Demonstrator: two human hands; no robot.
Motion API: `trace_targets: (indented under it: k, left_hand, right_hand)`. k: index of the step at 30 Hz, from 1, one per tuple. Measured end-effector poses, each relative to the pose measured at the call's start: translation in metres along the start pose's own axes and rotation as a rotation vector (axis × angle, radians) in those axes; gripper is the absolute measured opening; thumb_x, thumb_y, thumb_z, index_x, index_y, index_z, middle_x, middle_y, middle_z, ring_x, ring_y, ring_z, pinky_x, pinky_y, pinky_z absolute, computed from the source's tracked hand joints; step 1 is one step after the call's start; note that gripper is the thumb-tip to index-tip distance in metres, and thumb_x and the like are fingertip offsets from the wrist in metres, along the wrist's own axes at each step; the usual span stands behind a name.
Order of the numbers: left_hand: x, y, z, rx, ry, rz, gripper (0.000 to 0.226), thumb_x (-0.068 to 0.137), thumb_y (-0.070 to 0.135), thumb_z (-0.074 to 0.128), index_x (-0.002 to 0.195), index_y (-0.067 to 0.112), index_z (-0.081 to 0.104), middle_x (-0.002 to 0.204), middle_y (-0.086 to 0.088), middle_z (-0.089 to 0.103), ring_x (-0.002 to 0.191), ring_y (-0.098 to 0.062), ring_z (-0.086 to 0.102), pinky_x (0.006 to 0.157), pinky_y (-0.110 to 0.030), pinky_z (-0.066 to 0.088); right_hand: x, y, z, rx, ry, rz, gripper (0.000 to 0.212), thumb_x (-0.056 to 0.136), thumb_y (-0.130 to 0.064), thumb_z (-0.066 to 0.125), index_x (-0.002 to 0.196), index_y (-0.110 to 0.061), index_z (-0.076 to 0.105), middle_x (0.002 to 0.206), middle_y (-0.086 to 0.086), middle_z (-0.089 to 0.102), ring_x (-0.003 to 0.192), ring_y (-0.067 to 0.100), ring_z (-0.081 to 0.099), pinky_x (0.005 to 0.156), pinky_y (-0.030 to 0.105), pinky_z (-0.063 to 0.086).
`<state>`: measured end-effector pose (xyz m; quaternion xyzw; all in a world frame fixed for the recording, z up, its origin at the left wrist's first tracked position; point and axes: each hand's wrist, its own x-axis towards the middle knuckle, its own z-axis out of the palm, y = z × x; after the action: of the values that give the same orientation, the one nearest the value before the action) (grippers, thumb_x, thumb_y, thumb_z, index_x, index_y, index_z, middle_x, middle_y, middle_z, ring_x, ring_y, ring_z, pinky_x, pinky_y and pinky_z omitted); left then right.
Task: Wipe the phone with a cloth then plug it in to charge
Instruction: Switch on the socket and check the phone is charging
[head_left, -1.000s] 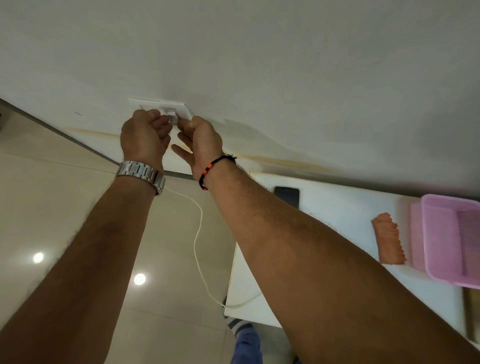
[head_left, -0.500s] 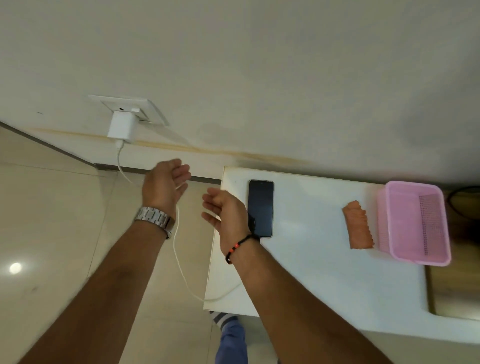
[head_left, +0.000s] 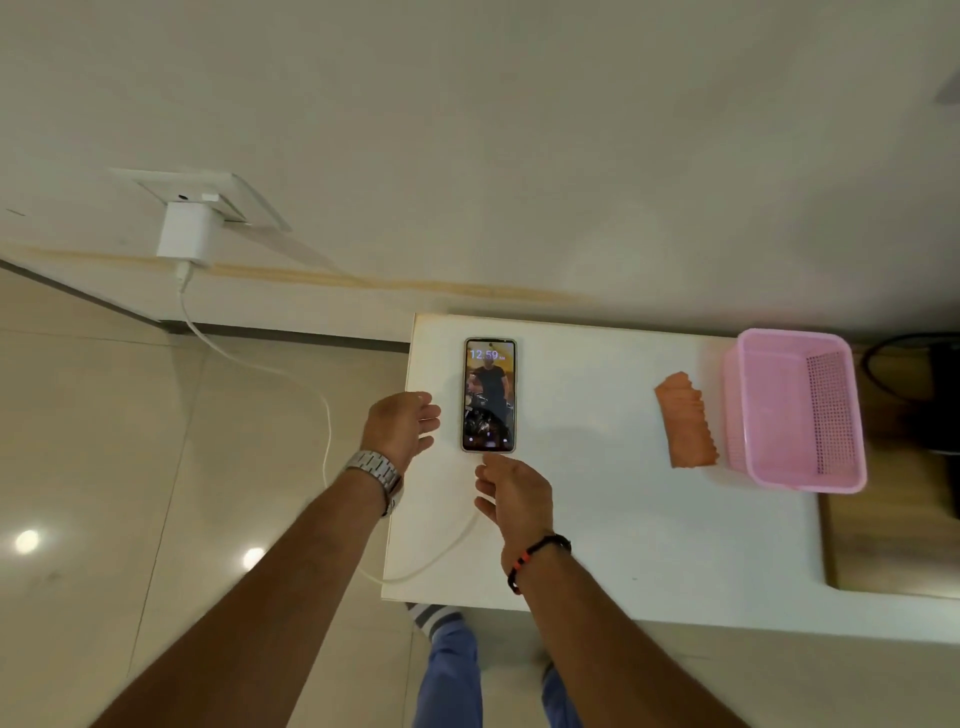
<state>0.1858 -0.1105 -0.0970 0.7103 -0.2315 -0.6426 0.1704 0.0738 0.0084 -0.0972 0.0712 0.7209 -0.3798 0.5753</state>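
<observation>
One phone (head_left: 489, 395) flat, long axis toward wall, screen lit

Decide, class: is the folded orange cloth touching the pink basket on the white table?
Cannot tell. In the head view the cloth lies right beside the basket, its ragged edge meeting the basket's left wall in the image, but no clear gap or contact shows.

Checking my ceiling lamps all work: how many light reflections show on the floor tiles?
2: one near the left edge, one beside the left forearm. Others may lie hidden under the arms.
</observation>
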Motion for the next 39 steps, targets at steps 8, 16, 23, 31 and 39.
trace_targets:
  k: [8, 16, 23, 31, 39]
  left_hand:
    - [0.014, -0.022, 0.013, 0.289, 0.007, 0.117, 0.014, 0.097, 0.012, 0.061, 0.087, 0.012, 0.071, 0.096, -0.017, 0.073, 0.089, -0.032, 0.072, 0.088, -0.044, 0.060]
    - [0.025, -0.032, 0.014, 0.373, 0.019, 0.143, 0.013, 0.096, 0.011, 0.060, 0.097, 0.008, 0.073, 0.091, -0.013, 0.075, 0.078, -0.024, 0.071, 0.080, -0.039, 0.065]
    - [0.028, -0.033, 0.012, 0.339, 0.027, 0.137, 0.019, 0.097, 0.013, 0.056, 0.083, 0.016, 0.069, 0.083, -0.010, 0.073, 0.072, -0.021, 0.068, 0.065, -0.029, 0.061]
    - [0.023, -0.045, 0.011, 0.354, 0.035, 0.126, 0.021, 0.098, 0.014, 0.057, 0.081, 0.018, 0.069, 0.083, -0.008, 0.074, 0.073, -0.020, 0.070, 0.061, -0.026, 0.061]
    - [0.016, -0.065, 0.009, 0.405, 0.055, 0.061, 0.014, 0.094, 0.012, 0.061, 0.087, 0.007, 0.072, 0.073, -0.006, 0.078, 0.069, -0.023, 0.075, 0.066, -0.034, 0.066]
  right_hand:
    - [0.024, 0.035, -0.026, -0.339, 0.138, -0.066, 0.024, 0.086, -0.014, 0.074, 0.109, -0.012, 0.074, 0.112, 0.004, 0.074, 0.101, 0.024, 0.067, 0.099, 0.035, 0.055]
    - [0.037, 0.041, -0.027, -0.392, 0.160, -0.066, 0.028, 0.084, -0.021, 0.077, 0.111, -0.012, 0.074, 0.112, 0.002, 0.074, 0.105, 0.021, 0.067, 0.097, 0.032, 0.054]
    - [0.042, 0.043, -0.032, -0.422, 0.136, -0.097, 0.028, 0.087, -0.021, 0.076, 0.113, -0.011, 0.074, 0.115, 0.004, 0.074, 0.108, 0.021, 0.067, 0.099, 0.032, 0.052]
    - [0.040, 0.044, -0.032, -0.464, 0.135, -0.100, 0.028, 0.085, -0.021, 0.078, 0.111, -0.013, 0.075, 0.116, 0.003, 0.074, 0.107, 0.021, 0.067, 0.098, 0.030, 0.052]
    - [0.032, 0.060, -0.020, -0.683, 0.099, -0.093, 0.035, 0.077, -0.049, 0.082, 0.082, -0.014, 0.077, 0.080, 0.000, 0.076, 0.064, 0.008, 0.060, 0.071, 0.026, 0.054]
